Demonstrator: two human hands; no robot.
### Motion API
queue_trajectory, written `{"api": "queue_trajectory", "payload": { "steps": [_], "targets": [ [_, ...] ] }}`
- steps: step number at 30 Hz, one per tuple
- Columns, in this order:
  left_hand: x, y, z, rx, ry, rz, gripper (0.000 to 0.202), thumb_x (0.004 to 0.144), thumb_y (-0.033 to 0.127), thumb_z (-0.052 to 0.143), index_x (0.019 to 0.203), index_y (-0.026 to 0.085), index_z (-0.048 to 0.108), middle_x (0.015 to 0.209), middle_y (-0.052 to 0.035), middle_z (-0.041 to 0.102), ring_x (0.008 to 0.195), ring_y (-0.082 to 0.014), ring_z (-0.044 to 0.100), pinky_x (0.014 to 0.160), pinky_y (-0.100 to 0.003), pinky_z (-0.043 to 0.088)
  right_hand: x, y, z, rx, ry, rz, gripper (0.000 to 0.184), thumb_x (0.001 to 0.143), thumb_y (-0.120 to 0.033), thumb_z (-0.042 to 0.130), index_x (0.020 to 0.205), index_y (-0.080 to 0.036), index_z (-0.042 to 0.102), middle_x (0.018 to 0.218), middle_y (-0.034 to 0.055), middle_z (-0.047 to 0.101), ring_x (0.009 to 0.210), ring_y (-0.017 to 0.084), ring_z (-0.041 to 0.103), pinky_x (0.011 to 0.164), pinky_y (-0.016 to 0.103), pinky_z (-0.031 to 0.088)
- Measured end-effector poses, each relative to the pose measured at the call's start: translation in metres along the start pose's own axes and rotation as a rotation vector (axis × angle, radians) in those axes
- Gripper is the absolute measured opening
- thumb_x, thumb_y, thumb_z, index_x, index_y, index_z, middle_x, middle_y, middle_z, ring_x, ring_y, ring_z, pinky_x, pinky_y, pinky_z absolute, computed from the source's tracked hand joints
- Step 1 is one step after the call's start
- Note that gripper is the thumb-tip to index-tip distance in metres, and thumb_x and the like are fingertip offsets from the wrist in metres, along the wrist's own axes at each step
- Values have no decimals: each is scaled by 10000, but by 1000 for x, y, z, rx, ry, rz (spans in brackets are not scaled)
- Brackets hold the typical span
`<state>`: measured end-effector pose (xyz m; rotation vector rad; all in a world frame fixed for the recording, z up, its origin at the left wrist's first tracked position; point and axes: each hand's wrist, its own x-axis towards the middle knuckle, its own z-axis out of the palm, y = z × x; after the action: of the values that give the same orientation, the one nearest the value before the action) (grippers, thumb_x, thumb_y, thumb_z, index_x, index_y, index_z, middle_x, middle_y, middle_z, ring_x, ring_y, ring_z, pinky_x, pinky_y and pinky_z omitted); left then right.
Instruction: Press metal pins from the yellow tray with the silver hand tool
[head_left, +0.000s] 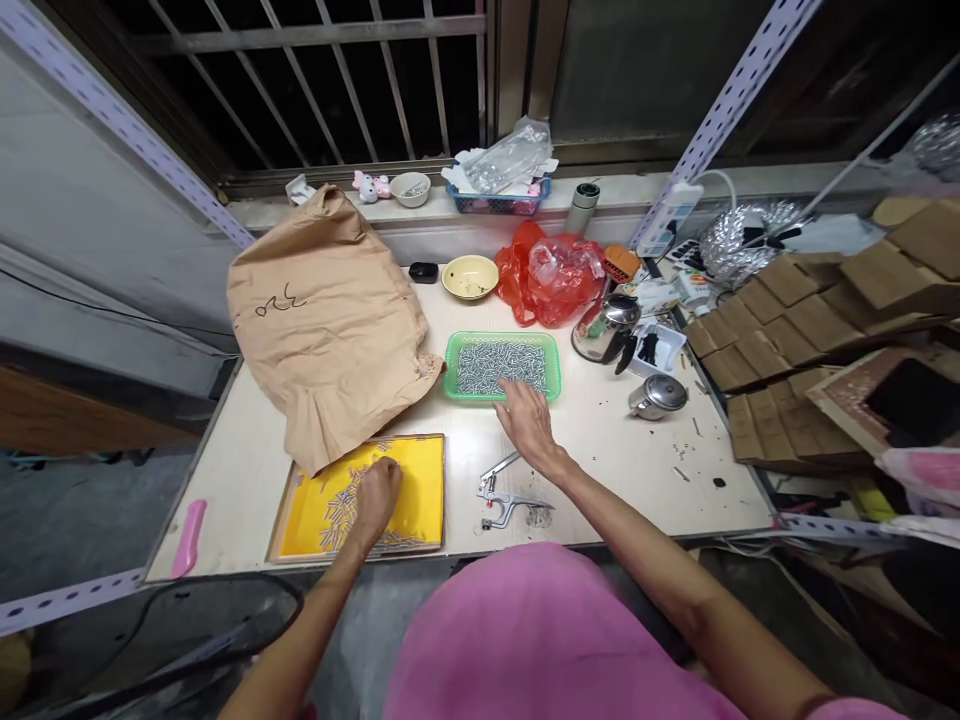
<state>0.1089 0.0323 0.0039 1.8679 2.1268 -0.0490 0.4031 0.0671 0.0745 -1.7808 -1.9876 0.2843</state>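
Many metal pieces [491, 360] lie near left fingers [386, 471], curled together, and right fingers [513, 391], apart.

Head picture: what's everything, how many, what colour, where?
Table: one, pale, middle
Parts basket: one, green, middle
Tray: one, yellow inside, front left
Metal pieces: many, silver, tray and parts basket
Paper bag: one, brown, back left
Hand tool: one, silver, front middle
Bowls: two, yellow and white, back
Plastic bagging: count unclear, red, back
Kettle: one, clear and silver, right
Boxes: many, brown, far right
Clutter: uncounted, mixed colours, back and right
Top: one, pink, bottom
Left hand: one, bare, at tray
Right hand: one, bare, at parts basket
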Motion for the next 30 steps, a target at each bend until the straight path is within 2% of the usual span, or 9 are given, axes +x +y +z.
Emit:
{"api": "queue_trajectory", "payload": {
  "steps": [2, 5, 8, 11, 15, 19, 23, 30],
  "targets": [
    [-17, 19, 5, -114, -76, 24, 230, 900, 238, 452, 871, 158, 666, 824, -63, 686, 776, -181, 642, 695, -251, 428, -18, 9, 6, 55, -109, -38, 272, 946, -197, 492, 1195, -175, 599, 1070, 100, 636, 986, 224, 580, 848, 340, 420],
    [-46, 54, 19, -148, -186, 172, 219, 896, 207, 483, 828, 157, 685, 868, -68, 671, 824, -156, 630, 742, -234, 421, -62, 25, 18, 120, -261, -43, 208, 949, -185, 494, 1082, -182, 654, 995, 63, 651, 912, 186, 608, 812, 307, 446],
    [-67, 85, 34, -30, -286, 280, 259, 932, 198, 432, 870, 153, 680, 942, -88, 634, 876, -170, 611, 754, -252, 421, -103, 42, 25, 96, -349, 31, 208, 954, -168, 480, 1053, -162, 663, 960, 65, 649, 894, 180, 608, 797, 290, 460],
    [-72, 101, 46, 132, -347, 336, 296, 942, 133, 361, 933, 140, 657, 1020, -111, 605, 966, -205, 582, 775, -281, 426, -132, 59, 24, 30, -424, 59, 200, 944, -180, 507, 1069, -153, 661, 981, 81, 636, 920, 190, 594, 806, 286, 461],
    [-67, 105, 53, 234, -382, 372, 303, 927, 72, 338, 1002, 142, 623, 1076, -115, 581, 1034, -218, 543, 793, -291, 433, -151, 72, 21, -21, -551, 40, 249, 903, -247, 603, 1140, -180, 637, 1058, 84, 618, 955, 201, 583, 822, 291, 455],
    [-63, 104, 53, 268, -375, 463, 284, 928, 75, 347, 1058, 152, 588, 1090, -107, 570, 1048, -219, 522, 812, -298, 446, -155, 71, 27, -65, -643, 15, 254, 909, -238, 589, 1156, -194, 630, 1085, 80, 609, 963, 201, 575, 817, 288, 439],
    [-61, 105, 49, 301, -398, 562, 252, 934, 96, 358, 1039, 144, 581, 1081, -116, 568, 1044, -229, 518, 822, -311, 457, -154, 71, 38, -133, -672, 18, 232, 944, -173, 488, 1122, -198, 634, 1072, 79, 612, 939, 197, 570, 768, 284, 419],
    [-63, 106, 49, 319, -386, 583, 252, 914, 63, 364, 1022, 139, 579, 1073, -125, 579, 1034, -234, 532, 820, -319, 464, -154, 75, 47, -190, -680, -37, 261, 919, -76, 438, 1070, -189, 618, 1082, 80, 605, 898, 188, 559, 718, 274, 393]
  ]
}}
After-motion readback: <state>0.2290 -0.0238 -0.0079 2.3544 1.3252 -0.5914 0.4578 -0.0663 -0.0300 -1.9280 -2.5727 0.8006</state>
